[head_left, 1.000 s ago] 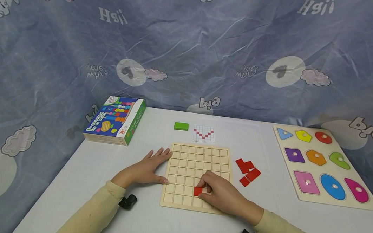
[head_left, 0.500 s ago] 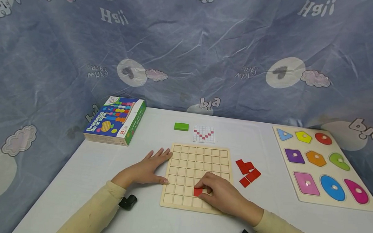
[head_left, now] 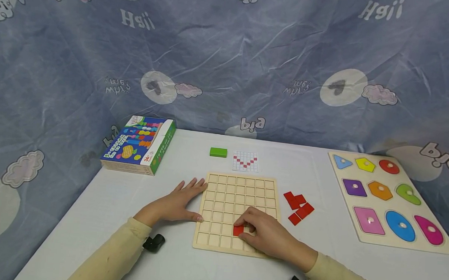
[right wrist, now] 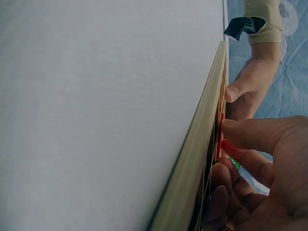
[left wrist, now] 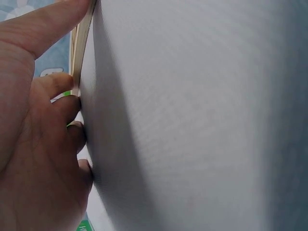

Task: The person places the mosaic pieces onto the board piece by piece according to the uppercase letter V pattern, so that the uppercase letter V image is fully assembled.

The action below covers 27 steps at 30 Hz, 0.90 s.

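Loose tiles (head_left: 298, 206) right of grid board (head_left: 238, 190); card (head_left: 245, 161) behind.

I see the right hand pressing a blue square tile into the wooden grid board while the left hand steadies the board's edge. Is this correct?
Not quite: the tile is red, not blue, as the head view shows. The right hand does press it into the wooden grid board, and the left hand steadies the board's left edge.

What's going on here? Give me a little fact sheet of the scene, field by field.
Left hand: left hand lies flat on the table, fingers against the left edge of the wooden grid board
Right hand: right hand pinches a red tile in a cell near the board's front
Spare tiles: red tiles lie right of the board
Pattern: pattern card behind the board
Elsewhere: shape puzzle far right
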### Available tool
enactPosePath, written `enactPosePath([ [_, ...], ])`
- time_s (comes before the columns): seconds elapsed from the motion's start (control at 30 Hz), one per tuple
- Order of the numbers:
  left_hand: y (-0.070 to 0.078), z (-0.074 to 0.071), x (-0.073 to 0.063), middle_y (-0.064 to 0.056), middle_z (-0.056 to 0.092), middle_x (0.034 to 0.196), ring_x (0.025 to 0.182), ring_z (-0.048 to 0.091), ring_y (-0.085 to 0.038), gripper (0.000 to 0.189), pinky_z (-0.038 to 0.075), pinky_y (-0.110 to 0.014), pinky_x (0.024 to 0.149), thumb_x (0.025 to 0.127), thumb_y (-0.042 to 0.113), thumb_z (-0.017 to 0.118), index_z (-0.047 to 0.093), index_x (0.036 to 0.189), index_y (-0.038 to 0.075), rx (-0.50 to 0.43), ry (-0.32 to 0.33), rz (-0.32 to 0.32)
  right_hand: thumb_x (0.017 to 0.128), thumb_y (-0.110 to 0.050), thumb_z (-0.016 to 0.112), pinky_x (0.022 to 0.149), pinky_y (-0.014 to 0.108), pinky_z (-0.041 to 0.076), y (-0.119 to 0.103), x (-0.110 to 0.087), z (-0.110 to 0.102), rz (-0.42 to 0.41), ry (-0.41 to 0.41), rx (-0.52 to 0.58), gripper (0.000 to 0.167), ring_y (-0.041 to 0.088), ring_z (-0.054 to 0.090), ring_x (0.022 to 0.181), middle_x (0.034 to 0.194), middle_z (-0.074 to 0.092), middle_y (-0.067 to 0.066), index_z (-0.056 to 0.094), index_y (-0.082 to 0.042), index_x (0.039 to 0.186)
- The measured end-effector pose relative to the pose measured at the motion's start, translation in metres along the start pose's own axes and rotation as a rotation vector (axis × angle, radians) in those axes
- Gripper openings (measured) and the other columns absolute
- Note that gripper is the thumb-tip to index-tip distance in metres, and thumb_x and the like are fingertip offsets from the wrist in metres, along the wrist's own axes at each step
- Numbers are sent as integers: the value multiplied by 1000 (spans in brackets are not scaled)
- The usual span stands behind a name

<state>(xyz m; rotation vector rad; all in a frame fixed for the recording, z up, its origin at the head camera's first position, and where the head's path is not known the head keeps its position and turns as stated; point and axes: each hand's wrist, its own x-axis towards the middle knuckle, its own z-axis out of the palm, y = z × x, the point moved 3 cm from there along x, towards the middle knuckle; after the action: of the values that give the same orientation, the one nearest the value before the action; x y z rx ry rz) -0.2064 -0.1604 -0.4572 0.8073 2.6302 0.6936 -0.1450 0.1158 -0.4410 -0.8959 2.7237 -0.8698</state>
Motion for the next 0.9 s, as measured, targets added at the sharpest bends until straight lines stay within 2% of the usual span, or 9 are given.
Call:
enactPosePath([
  [0.57,2,-1,0,-11,17,169,156,7,-33,105,-1,-55,125,82,51,81,27,162,9,0,-1,-8,91,-14,75,70,20,50,5,-10,-9,-2,47,83,19,8,57,82,98,61,-12,73,-22,108],
  [0.9,3,-2,-1,-12,17,169,156,7,-33,106,-1,-56,125,82,50,81,26,162,8,-4,-8,-9,91,-13,75,71,20,49,6,-9,-8,-1,23,100,20,6,55,83,95,59,-13,73,-22,109],
])
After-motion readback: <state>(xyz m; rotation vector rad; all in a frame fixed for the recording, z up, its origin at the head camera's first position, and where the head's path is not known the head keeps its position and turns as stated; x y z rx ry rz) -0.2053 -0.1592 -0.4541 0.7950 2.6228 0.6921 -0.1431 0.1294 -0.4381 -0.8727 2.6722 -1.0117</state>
